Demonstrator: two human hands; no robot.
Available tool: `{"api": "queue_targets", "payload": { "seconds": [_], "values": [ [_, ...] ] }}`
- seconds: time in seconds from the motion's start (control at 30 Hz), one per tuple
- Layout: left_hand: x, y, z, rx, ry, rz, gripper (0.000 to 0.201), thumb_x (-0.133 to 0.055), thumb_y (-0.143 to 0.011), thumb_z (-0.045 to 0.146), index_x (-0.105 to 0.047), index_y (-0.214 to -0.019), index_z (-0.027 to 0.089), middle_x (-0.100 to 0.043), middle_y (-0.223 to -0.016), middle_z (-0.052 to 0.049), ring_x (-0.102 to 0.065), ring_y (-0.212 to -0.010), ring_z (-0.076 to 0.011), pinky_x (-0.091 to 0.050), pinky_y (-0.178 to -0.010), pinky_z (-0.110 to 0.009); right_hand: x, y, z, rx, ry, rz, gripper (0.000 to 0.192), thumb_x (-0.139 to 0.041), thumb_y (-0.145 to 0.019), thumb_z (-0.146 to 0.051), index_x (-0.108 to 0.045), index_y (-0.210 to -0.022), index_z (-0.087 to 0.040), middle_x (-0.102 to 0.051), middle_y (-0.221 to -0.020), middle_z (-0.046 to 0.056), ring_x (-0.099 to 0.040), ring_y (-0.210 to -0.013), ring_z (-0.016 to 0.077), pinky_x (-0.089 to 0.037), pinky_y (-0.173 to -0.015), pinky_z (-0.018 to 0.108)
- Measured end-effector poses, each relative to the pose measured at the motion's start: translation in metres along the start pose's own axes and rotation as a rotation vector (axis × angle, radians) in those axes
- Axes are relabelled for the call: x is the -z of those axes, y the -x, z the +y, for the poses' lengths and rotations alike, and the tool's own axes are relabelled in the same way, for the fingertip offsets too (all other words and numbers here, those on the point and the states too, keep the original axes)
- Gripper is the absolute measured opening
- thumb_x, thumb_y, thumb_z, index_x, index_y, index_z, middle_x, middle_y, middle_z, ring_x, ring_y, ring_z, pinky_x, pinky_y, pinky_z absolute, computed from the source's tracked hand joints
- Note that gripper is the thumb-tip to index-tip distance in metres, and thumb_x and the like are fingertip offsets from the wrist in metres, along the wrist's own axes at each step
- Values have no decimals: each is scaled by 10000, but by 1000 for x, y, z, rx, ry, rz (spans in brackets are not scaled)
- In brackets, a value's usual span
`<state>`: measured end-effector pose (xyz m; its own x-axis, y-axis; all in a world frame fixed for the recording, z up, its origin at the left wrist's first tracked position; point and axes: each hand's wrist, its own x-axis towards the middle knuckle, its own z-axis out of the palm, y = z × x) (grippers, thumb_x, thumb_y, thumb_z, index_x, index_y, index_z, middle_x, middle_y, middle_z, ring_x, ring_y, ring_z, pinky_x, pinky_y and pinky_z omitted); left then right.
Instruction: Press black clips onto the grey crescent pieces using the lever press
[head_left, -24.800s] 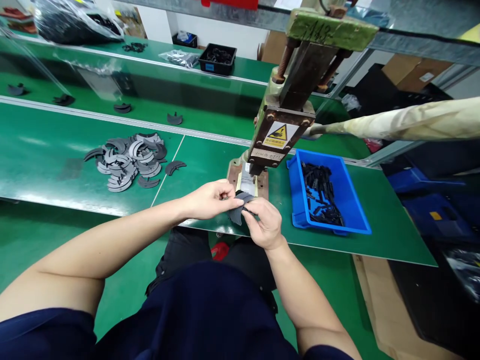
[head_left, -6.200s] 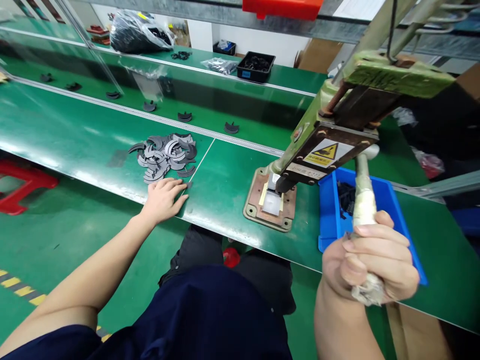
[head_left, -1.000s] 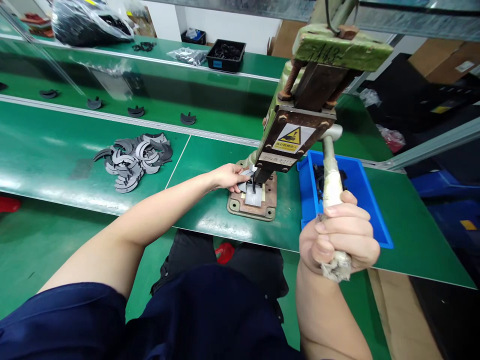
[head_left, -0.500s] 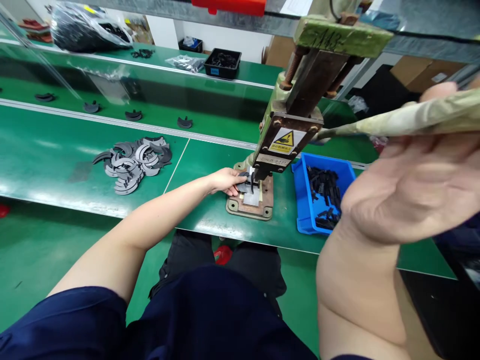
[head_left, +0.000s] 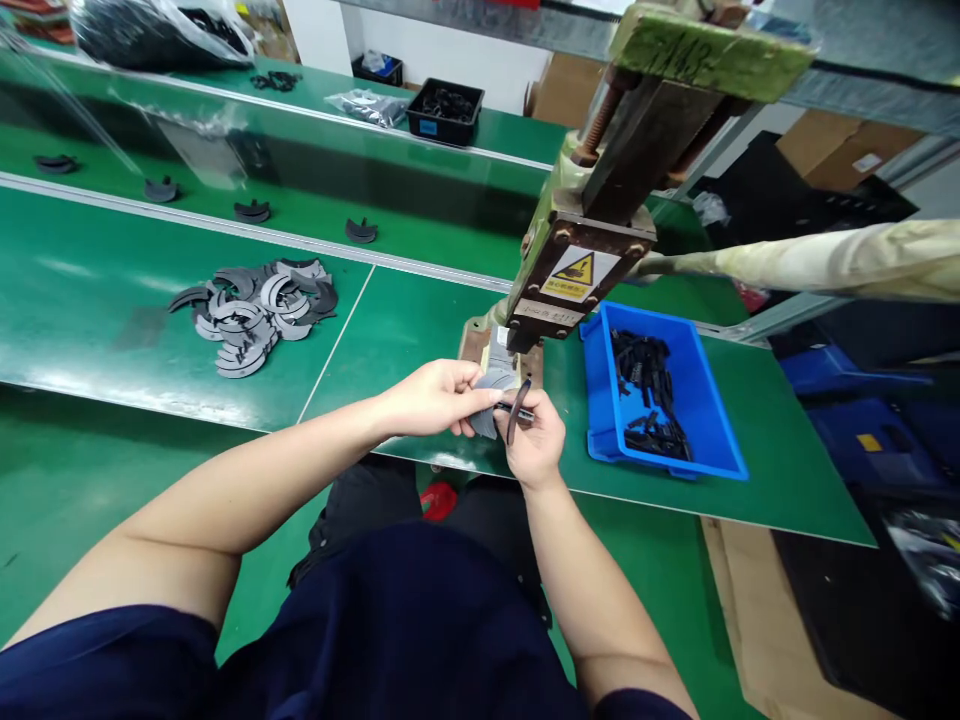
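Grey crescent-shaped flat piece (head_left: 491,392) sits pinched in the left hand (head_left: 431,398), at the bench's near edge before the green hand press (head_left: 592,200). Just right, the right hand (head_left: 534,443) grips a thin black curved strip (head_left: 512,412) touching that piece. Fingers hide the joint, so alignment is unclear. Farther right stands the blue plastic bin (head_left: 709,420).

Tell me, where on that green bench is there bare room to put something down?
Bare green table top lies left of the pile of grey crescent-shaped pieces, and between that pile and the brown press base plate. It is crowded where the left hand and right hand meet, beside the blue plastic bin.
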<state>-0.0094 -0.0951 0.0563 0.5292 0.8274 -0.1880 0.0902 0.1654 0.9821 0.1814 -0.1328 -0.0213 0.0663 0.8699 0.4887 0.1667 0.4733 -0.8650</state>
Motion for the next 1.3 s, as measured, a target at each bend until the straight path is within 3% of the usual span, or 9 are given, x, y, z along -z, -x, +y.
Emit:
{"api": "queue_targets", "payload": {
  "seconds": [0.17,0.33,0.6,0.9,1.03,1.13,1.23,1.3],
  "values": [
    [-5,2,-2,40,-8,-2,478,-827,-861,627,-622,-834,196,-735,-689,-42,-713,-537,-154,-523,-473,-220,1,5,-1,-24,-26,39,194,-791,-883,-398,-686,-966,-258,-736,-914,11,-699,-824,165,-591,-746,330],
    [-2,-4,-3,159,111,-109,556,-865,-798,674,-595,-793,189,-684,-593,-27,-687,-478,-157,-503,-436,-216,8,11,4,-43,-27,-5,236,-823,-848,-413,-687,-976,-269,-724,-913,8,-682,-797,172,-586,-733,347],
    [-4,4,12,46,-18,-28,487,-826,-870,618,-607,-838,183,-717,-639,-23,-690,-497,-137,-524,-458,-197,8,11,4,-50,-3,-8,179,-761,-911,-347,-688,-1050,-261,-729,-942,-2,-679,-809,144,-554,-745,307],
    [-5,3,11,136,175,-143,554,-848,-823,669,-612,-843,169,-692,-595,-15,-645,-448,-122,-519,-446,-197,8,10,-10,3,52,-26,132,-691,-962,-361,-656,-1040,-261,-739,-955,16,-695,-825,161,-574,-762,326],
    [5,1,12,111,84,-72,533,-855,-832,633,-583,-812,175,-691,-622,-17,-652,-486,-127,-536,-485,-223,16,5,-15,32,149,-83,167,-671,-972,-310,-673,-1132,-261,-758,-974,30,-708,-841,168,-570,-775,340],
    [7,4,12,74,-7,-62,485,-782,-903,624,-586,-860,183,-682,-675,-16,-652,-548,-138,-530,-520,-251,23,0,-20,119,214,-116,145,-683,-954,-282,-690,-1097,-261,-750,-950,33,-692,-849,176,-551,-786,353],
    [3,11,13,-168,-202,177,402,-744,-940,578,-606,-976,202,-676,-856,-30,-651,-738,-161,-544,-636,-292,25,-4,-23,203,266,-142,124,-676,-944,-254,-685,-1067,-254,-729,-897,31,-667,-818,179,-534,-779,365],
    [0,15,13,-369,-430,305,354,-795,-907,520,-619,-956,216,-640,-940,-41,-621,-875,-189,-544,-753,-332,24,-5,-24,244,298,-152,117,-677,-938,-234,-681,-1053,-250,-721,-879,30,-659,-817,181,-529,-785,370]
  ]
}}
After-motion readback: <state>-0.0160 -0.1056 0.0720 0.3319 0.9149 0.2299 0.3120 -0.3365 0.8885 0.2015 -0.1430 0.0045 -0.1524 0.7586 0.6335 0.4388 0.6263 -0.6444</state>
